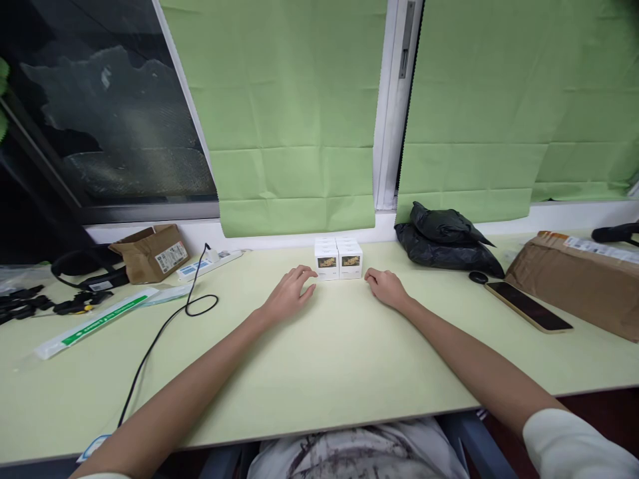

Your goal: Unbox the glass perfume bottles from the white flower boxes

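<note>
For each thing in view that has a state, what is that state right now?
white boxes: closed, grouped side by side against the wall.
left hand: open, flat on the table beside the boxes, nothing in its grip.
right hand: open, resting by the boxes.
phone: screen dark, lying flat.
cardboard box: flaps open, tipped.
black bag: crumpled, closed.
brown parcel: sealed.

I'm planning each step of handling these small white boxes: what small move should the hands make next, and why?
Probably close both hands inward onto the white boxes. The left hand and right hand rest open on the table on either side of the block, fingers near its front corners, gripping nothing.
</note>
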`<act>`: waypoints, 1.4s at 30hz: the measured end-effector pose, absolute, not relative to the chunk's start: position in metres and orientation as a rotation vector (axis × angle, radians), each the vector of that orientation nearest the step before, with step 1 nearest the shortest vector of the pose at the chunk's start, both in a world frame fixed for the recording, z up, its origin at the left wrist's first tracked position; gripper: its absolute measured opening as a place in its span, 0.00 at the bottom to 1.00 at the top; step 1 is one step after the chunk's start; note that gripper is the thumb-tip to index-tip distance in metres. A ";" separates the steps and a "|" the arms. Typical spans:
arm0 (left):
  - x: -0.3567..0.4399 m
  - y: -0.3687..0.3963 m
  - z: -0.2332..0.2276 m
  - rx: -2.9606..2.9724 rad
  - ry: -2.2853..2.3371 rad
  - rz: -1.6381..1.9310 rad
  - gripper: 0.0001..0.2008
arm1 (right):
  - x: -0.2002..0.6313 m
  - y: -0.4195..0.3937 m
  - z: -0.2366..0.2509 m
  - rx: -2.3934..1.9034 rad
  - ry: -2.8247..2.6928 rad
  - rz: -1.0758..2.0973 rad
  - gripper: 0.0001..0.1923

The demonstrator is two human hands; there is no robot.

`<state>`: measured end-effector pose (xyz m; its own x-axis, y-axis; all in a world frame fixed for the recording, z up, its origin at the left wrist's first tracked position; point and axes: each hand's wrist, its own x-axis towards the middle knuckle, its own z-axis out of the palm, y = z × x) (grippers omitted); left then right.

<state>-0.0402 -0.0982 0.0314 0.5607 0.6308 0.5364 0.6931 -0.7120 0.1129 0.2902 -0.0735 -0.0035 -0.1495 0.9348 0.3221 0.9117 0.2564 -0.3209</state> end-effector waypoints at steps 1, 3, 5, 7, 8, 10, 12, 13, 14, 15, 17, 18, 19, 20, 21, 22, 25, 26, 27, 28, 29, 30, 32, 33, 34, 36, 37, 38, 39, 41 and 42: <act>-0.039 -0.097 0.033 -2.671 -1.127 -0.844 0.15 | 0.290 -0.074 -0.003 -1.675 -2.082 0.069 0.16; -0.036 -0.096 0.036 -2.657 -1.108 -0.830 0.16 | 0.290 -0.074 -0.003 -1.677 -2.083 0.070 0.16; -0.032 -0.093 0.038 -2.638 -1.100 -0.816 0.18 | 0.290 -0.075 -0.002 -1.678 -2.086 0.071 0.16; -0.027 -0.090 0.040 -2.613 -1.111 -0.811 0.20 | 0.290 -0.075 -0.002 -1.675 -2.091 0.068 0.16; -0.024 -0.088 0.040 -2.600 -1.122 -0.807 0.21 | 0.290 -0.075 -0.002 -1.673 -2.094 0.066 0.16; -0.018 -0.084 0.039 -2.577 -1.153 -0.793 0.24 | 0.290 -0.075 -0.002 -1.669 -2.101 0.059 0.17; -0.014 -0.080 0.036 -2.559 -1.193 -0.775 0.27 | 0.290 -0.075 -0.003 -1.668 -2.108 0.049 0.17; -0.012 -0.078 0.034 -2.549 -1.216 -0.771 0.29 | 0.290 -0.074 -0.003 -1.668 -2.111 0.044 0.16; -0.010 -0.076 0.032 -2.538 -1.240 -0.772 0.31 | 0.290 -0.074 -0.003 -1.669 -2.114 0.040 0.16; -0.009 -0.075 0.029 -2.526 -1.262 -0.779 0.33 | 0.289 -0.074 -0.003 -1.670 -2.117 0.034 0.16; -0.007 -0.072 0.024 -2.501 -1.286 -0.792 0.34 | 0.289 -0.074 -0.004 -1.673 -2.122 0.024 0.16; -0.007 -0.070 0.023 -2.488 -1.287 -0.794 0.34 | 0.288 -0.073 -0.004 -1.675 -2.123 0.019 0.16; -0.006 -0.070 0.021 -2.474 -1.282 -0.794 0.34 | 0.288 -0.073 -0.004 -1.677 -2.123 0.015 0.16; -0.006 -0.069 0.020 -2.463 -1.271 -0.793 0.34 | 0.288 -0.073 -0.004 -1.681 -2.123 0.012 0.16; -0.007 -0.069 0.020 -2.452 -1.257 -0.795 0.33 | 0.287 -0.073 -0.005 -1.685 -2.122 0.011 0.16; -0.007 -0.069 0.019 -2.444 -1.242 -0.800 0.33 | 0.287 -0.073 -0.005 -1.690 -2.122 0.009 0.16; -0.008 -0.069 0.019 -2.435 -1.180 -0.828 0.32 | 0.287 -0.072 -0.005 -1.706 -2.123 0.006 0.16; -0.008 -0.070 0.019 -2.435 -1.153 -0.836 0.32 | 0.287 -0.072 -0.005 -1.710 -2.123 0.004 0.16; -0.009 -0.070 0.018 -2.436 -1.126 -0.844 0.32 | 0.287 -0.072 -0.005 -1.714 -2.124 0.004 0.16; -0.008 -0.071 0.018 -2.438 -1.103 -0.850 0.32 | 0.287 -0.073 -0.005 -1.717 -2.125 0.005 0.16; -0.008 -0.071 0.018 -2.439 -1.084 -0.858 0.32 | 0.287 -0.073 -0.005 -1.719 -2.127 0.007 0.17; -0.007 -0.071 0.018 -2.441 -1.069 -0.865 0.31 | 0.287 -0.073 -0.004 -1.722 -2.129 0.011 0.17; -0.006 -0.071 0.017 -2.444 -1.053 -0.882 0.32 | 0.287 -0.073 -0.004 -1.724 -2.131 0.019 0.17; -0.005 -0.071 0.017 -2.444 -1.051 -0.893 0.32 | 0.287 -0.073 -0.004 -1.725 -2.131 0.023 0.16; -0.004 -0.070 0.017 -2.444 -1.054 -0.904 0.32 | 0.287 -0.073 -0.003 -1.725 -2.132 0.026 0.16; -0.003 -0.069 0.017 -2.444 -1.062 -0.918 0.33 | 0.286 -0.073 -0.003 -1.722 -2.132 0.030 0.16; -0.002 -0.068 0.017 -2.444 -1.064 -0.922 0.33 | 0.286 -0.073 -0.003 -1.719 -2.133 0.031 0.16; -0.001 -0.067 0.016 -2.443 -1.065 -0.924 0.32 | 0.286 -0.073 -0.004 -1.716 -2.134 0.032 0.17; -0.001 -0.067 0.016 -2.444 -1.064 -0.926 0.32 | 0.285 -0.073 -0.004 -1.713 -2.136 0.033 0.17; 0.000 -0.067 0.016 -2.439 -1.069 -0.930 0.30 | 0.285 -0.073 -0.004 -1.707 -2.137 0.032 0.17; 0.001 -0.067 0.016 -2.434 -1.077 -0.935 0.29 | 0.285 -0.074 -0.005 -1.702 -2.138 0.031 0.17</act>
